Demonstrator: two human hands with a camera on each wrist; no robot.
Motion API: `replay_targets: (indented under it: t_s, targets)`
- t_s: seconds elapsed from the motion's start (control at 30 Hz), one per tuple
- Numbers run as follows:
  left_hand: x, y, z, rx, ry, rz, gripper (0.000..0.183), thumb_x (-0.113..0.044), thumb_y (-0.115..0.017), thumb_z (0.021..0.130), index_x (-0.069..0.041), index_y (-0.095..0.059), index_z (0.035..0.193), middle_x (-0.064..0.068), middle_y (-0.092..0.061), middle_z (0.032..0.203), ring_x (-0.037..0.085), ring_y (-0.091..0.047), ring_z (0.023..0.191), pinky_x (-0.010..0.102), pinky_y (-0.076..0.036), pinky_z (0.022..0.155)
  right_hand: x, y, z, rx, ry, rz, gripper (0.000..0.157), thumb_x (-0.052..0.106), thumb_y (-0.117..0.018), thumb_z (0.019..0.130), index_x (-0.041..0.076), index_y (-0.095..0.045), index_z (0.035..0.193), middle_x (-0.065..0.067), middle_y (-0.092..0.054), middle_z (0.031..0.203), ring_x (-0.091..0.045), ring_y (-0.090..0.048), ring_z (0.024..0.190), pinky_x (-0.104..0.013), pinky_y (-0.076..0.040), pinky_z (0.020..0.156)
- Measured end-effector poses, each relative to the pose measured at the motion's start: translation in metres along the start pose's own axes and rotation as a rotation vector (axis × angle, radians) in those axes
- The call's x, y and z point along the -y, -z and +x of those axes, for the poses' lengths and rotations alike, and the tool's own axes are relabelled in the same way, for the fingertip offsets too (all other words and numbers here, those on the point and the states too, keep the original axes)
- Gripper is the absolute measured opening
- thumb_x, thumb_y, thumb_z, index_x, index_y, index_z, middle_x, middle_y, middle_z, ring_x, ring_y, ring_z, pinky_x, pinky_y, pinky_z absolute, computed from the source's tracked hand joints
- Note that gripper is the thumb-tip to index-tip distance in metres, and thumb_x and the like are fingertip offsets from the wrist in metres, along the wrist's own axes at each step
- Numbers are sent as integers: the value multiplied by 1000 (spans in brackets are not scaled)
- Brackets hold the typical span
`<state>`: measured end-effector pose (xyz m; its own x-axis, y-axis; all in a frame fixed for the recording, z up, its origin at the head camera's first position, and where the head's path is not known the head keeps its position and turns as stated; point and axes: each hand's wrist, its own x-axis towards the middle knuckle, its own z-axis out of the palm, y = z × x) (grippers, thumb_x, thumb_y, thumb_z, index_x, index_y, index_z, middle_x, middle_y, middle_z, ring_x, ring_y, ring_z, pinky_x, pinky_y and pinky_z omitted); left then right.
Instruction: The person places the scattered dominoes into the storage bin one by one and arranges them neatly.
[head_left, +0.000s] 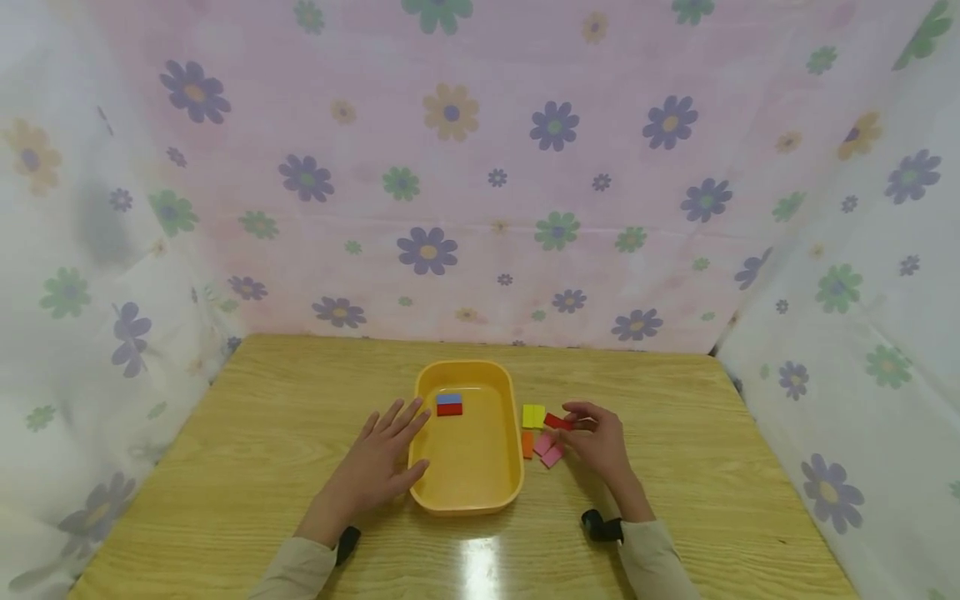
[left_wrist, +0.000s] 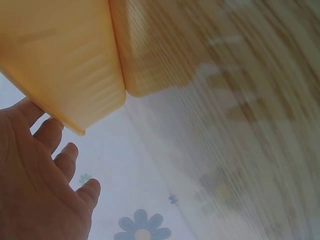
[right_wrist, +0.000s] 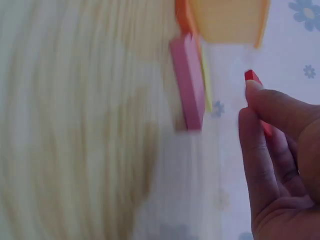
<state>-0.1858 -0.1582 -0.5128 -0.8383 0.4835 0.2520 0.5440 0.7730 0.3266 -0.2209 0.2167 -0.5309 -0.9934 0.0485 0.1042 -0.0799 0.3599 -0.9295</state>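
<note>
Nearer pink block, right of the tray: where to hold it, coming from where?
Take the nearer pink block across its short ends, probably from above: it lies flat, one long side close beside the other pink block, while its near end looks free.

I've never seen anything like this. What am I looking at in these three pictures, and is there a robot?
No robot here: these are a person's two bare hands. The wide picture comes from a camera worn on the head, looking forward and down; the two close ones come from cameras on the wrists, one each.

On the wooden table sits a yellow-orange tray with a blue block and a red block inside. To its right lie yellow blocks, an orange block and pink blocks.

The left hand is at the tray's left rim, fingers spread. The right hand pinches another red block. Flowered sheeting hangs behind.
</note>
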Motion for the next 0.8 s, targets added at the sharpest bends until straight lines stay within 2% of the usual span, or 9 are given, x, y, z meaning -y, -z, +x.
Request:
replay_targets:
  t_s: [0.1, 0.2, 0.33, 0.6, 0.8]
  targets:
    - [-1, 0, 0, 2, 3, -3, 72, -39, -64, 98, -9, -38, 158, 11, -30, 166, 41, -25, 153, 69, -20, 119, -1, -2, -4, -9, -61, 143, 43, -7, -79, 81, -8, -68, 123, -16, -68, 101, -21, -74, 86, -28, -62, 73]
    - [-1, 0, 0, 4, 7, 0, 72, -39, -65, 98, -9, -37, 158, 10, -29, 166, 41, -25, 153, 68, -20, 119, -1, -5, -8, -13, -78, 230, 48, -8, -79, 82, -9, -64, 127, -17, -70, 103, -17, -75, 86, -29, -63, 72]
    - [-1, 0, -1, 6, 9, 2, 73, -39, -65, 98, -10, -37, 158, 9, -28, 167, 40, -25, 153, 68, -20, 119, 1, -10, -12, -31, -88, 269, 47, -5, -79, 83, -8, -65, 129, -18, -74, 104, -13, -76, 85, -27, -62, 72]
    - [0, 0, -1, 15, 11, 2, 72, -40, -64, 98, -11, -36, 159, 8, -27, 167, 40, -23, 154, 68, -19, 120, 16, -24, -23, -80, -244, 333, 45, 5, -76, 90, -1, -63, 133, -12, -74, 111, -9, -73, 88, -27, -62, 74]
    - [2, -1, 0, 10, 8, 3, 72, -40, -64, 98, -11, -37, 159, 8, -28, 167, 40, -24, 153, 68, -19, 119, 29, -30, -30, -100, -261, 409, 48, 5, -75, 92, -4, -59, 136, -6, -72, 109, -8, -70, 87, -24, -61, 72]
